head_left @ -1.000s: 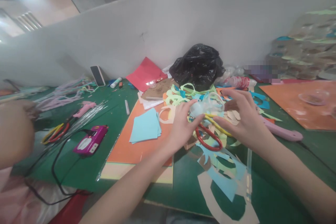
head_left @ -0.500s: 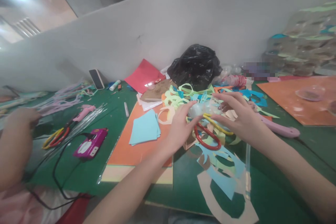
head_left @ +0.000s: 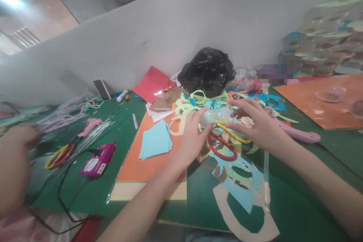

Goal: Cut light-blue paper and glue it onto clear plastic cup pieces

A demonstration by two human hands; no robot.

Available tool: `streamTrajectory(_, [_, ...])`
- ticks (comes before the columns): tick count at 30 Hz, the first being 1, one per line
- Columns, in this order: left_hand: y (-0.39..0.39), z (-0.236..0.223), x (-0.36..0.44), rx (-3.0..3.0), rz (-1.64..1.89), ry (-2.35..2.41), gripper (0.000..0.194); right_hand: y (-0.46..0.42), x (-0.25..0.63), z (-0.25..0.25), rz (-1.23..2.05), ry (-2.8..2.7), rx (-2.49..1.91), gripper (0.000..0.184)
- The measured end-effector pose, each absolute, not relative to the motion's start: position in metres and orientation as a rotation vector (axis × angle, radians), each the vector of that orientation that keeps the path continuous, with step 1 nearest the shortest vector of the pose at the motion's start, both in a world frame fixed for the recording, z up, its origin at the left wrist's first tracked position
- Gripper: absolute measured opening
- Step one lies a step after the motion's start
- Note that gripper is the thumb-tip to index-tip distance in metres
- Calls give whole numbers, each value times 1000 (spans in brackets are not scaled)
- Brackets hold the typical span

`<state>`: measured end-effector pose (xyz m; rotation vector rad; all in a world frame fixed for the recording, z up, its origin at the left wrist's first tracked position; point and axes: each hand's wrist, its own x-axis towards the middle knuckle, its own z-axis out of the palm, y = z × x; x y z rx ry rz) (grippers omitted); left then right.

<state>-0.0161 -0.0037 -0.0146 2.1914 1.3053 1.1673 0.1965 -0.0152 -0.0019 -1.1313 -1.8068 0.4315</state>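
A clear, rounded plastic piece (head_left: 217,115), like part of a small bottle, lies sideways between my hands. My left hand (head_left: 194,130) is closed on its left end with thumb and fingers. Curled around its right end is my right hand (head_left: 252,121), fingertips at its edge; the exact contact is blurred. Just below the plastic are scissors with red and yellow handles (head_left: 224,150), their blades hidden. Cut paper scraps (head_left: 241,193) in blue, green and cream spread beneath and in front of my hands.
Light-blue paper squares (head_left: 154,140) lie on orange sheets (head_left: 136,166) at left. A black plastic bag (head_left: 208,70) stands by the wall. A pink glue gun (head_left: 300,132) lies right. Further left are a purple box (head_left: 98,160), more scissors (head_left: 61,157) and another person's arm (head_left: 14,162).
The view has shifted slightly. Both my hands keep nearly the same position around the clear plastic piece, which shows a little more plainly now.
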Motion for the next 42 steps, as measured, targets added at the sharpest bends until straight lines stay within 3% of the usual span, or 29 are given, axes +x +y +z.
streamTrajectory(8, [7,-14,-25,2352,1213,1255,38,-12,198,-5,631,-1764,-1071,58])
streamTrajectory(42, [8,-20,-27,2551,1378,1200,36,-14,196,-12,705,-1695,-1044,56])
